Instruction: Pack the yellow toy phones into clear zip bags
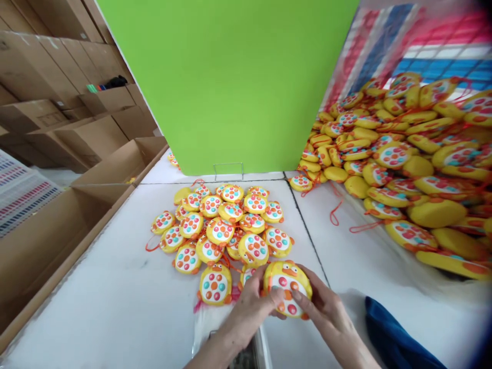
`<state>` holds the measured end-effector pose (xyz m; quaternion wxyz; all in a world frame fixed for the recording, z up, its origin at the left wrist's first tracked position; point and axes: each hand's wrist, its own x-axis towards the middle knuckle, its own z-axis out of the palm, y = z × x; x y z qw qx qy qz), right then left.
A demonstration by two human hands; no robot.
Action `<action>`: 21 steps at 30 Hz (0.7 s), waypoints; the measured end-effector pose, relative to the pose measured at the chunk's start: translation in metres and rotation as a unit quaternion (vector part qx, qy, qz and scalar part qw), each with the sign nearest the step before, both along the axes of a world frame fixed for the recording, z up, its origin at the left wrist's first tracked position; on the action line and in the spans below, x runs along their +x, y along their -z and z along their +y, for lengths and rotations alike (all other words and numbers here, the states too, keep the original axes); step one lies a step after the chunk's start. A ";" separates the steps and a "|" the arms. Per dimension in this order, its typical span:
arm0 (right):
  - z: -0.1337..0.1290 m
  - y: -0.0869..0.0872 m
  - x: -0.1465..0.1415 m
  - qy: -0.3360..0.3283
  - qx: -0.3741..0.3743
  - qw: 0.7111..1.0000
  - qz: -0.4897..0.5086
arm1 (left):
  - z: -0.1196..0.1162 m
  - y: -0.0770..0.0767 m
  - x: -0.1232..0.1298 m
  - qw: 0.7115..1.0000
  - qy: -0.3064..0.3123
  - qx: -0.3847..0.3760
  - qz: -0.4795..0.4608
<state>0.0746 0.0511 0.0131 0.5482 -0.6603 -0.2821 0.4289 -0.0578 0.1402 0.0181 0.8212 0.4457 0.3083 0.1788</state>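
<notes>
Between both hands I hold a yellow duck-shaped button toy [289,277], its face turned up, with a white belly of coloured round buttons. My left hand [255,302] grips its left side, thumb resting on the belly. My right hand [321,300] clasps the right side, and its thumb also lies on the buttons. Just beyond the hands, a loose heap of the same duck toys [221,230] covers the middle of the table, most of them belly up, some with orange cord loops. One duck toy [215,284] lies nearest, left of my left hand.
A tall green board [238,87] stands behind the heap. At right, a striped bag [374,48] spills many more duck toys [392,154]. An open carton [57,251] runs along the left edge. Dark blue cloth [395,333] lies at front right; a clear plastic bag [205,323] is by my left forearm.
</notes>
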 end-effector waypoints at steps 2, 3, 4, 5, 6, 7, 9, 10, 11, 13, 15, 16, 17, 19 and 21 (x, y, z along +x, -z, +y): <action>0.001 0.001 -0.002 0.006 0.008 1.000 0.015 | 0.000 -0.001 -0.003 0.999 0.015 0.031 0.018; 0.002 0.002 -0.004 0.005 0.010 1.000 0.025 | 0.000 -0.001 -0.005 0.999 0.019 0.041 0.022; 0.003 0.002 -0.005 0.000 0.012 0.999 0.033 | 0.001 -0.001 -0.006 0.998 0.019 0.046 0.023; 0.003 0.002 -0.006 -0.007 0.014 0.999 0.040 | 0.002 0.000 -0.007 0.998 0.015 0.048 0.024; 0.003 0.003 -0.006 -0.016 0.017 0.999 0.042 | 0.004 0.001 -0.008 0.999 0.002 0.042 0.028; 0.002 0.003 -0.005 -0.030 0.018 0.999 0.038 | 0.008 0.002 -0.008 0.999 -0.022 0.029 0.033; 0.000 0.007 0.002 -0.053 0.015 0.998 0.011 | 0.021 0.002 -0.007 0.995 -0.097 -0.011 0.030; 0.000 0.010 0.006 -0.064 0.011 0.998 -0.007 | 0.030 0.000 -0.008 0.989 -0.147 -0.029 0.015; -0.001 0.013 0.013 -0.072 0.008 0.997 -0.024 | 0.040 -0.002 -0.008 0.979 -0.199 -0.043 -0.008; 0.002 0.023 0.029 -0.082 0.005 0.994 -0.069 | 0.061 -0.009 -0.012 0.954 -0.287 -0.070 -0.057; 0.010 0.033 0.050 -0.086 -0.007 0.984 -0.153 | 0.078 -0.016 -0.017 0.936 -0.325 -0.114 -0.079; 0.017 0.037 0.062 -0.080 -0.015 0.976 -0.202 | 0.083 -0.017 -0.020 0.932 -0.328 -0.133 -0.082; 0.025 0.041 0.076 -0.067 -0.023 0.966 -0.249 | 0.087 -0.018 -0.023 0.931 -0.324 -0.150 -0.080; 0.047 0.048 0.106 -0.039 -0.038 0.946 -0.321 | 0.087 -0.016 -0.028 0.931 -0.316 -0.168 -0.067; 0.073 0.053 0.136 -0.016 -0.053 0.925 -0.375 | 0.084 -0.011 -0.032 0.933 -0.309 -0.178 -0.046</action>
